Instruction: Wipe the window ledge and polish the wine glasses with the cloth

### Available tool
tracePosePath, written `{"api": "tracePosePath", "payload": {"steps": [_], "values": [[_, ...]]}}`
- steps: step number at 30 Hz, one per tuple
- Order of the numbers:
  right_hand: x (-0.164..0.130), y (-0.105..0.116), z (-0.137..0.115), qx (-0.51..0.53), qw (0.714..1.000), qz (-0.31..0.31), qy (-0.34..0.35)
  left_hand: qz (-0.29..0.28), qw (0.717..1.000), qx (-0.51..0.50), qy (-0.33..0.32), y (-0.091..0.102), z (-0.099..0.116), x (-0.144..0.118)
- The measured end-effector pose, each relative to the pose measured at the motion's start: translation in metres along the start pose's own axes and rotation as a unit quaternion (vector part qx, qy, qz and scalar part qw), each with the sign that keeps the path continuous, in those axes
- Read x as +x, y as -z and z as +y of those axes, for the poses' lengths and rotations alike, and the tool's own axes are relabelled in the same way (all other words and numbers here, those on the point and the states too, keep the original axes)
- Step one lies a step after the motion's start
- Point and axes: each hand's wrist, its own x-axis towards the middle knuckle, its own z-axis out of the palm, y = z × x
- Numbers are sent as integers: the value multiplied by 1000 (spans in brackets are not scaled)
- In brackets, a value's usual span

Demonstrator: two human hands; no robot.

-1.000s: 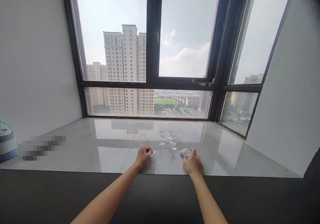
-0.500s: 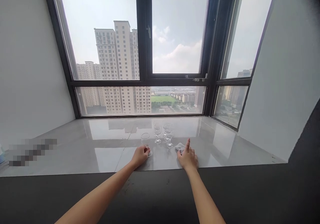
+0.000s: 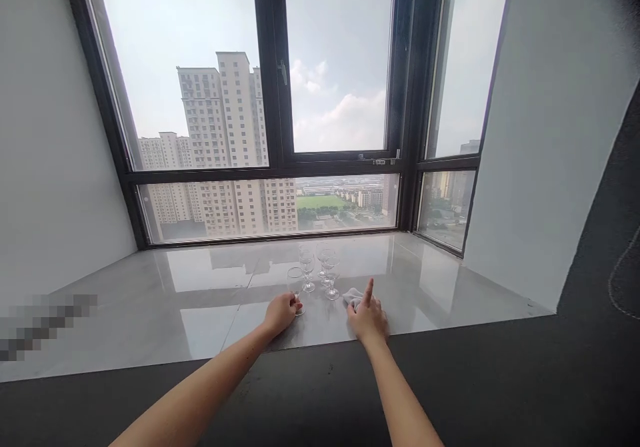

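My left hand (image 3: 283, 315) pinches the stem of a clear wine glass (image 3: 295, 275), which stands near the front edge of the sill. Just behind and to the right of it, several more stemmed glasses (image 3: 332, 270) stand upright in a close cluster. On the right, my right hand (image 3: 369, 319) rests over a crumpled light grey cloth (image 3: 353, 296). Its index finger points forward while the other fingers curl down at the cloth; part of the cloth is hidden beneath them.
The glossy grey tiled sill (image 3: 200, 320) ends in a front edge above a dark wall face (image 3: 310, 394). Dark-framed windows (image 3: 200, 175) rise behind it. White walls (image 3: 525, 167) close in both sides. A blurred patch (image 3: 45, 324) covers something at the left.
The view has turned and tilted slightly. My left hand has brought its wine glass to the right, closer to the clustered glasses. My right hand keeps its place at the cloth.
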Motion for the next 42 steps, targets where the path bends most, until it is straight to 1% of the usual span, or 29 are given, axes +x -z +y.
{"api": "tracePosePath", "payload": {"steps": [6, 10, 14, 20, 25, 31, 37, 42], "values": [[1, 0, 0, 2, 1000, 13, 3, -4, 1000, 26, -2, -15, 27, 21], [1, 1, -1, 0, 1000, 17, -1, 31, 999, 42, -12, -22, 36, 26], [0, 2, -1, 2, 1000, 20, 1, 52, 997, 49, -20, -27, 36, 26], [-1, 4, -2, -2, 1000, 21, 0, 56, 994, 80, -44, -30, 38, 23], [-2, 3, -1, 3, 1000, 25, 5, 66, 992, 98, -51, -31, 40, 21], [-1, 3, 0, 5, 1000, 22, -3, 55, 992, 101, -55, -33, 38, 21], [-1, 1, 1, 1, 1000, 27, 1, 30, 994, 100, -39, -35, 37, 22], [-2, 4, 0, -2, 1000, 20, -1, 38, 994, 95, -39, -35, 38, 21]]}}
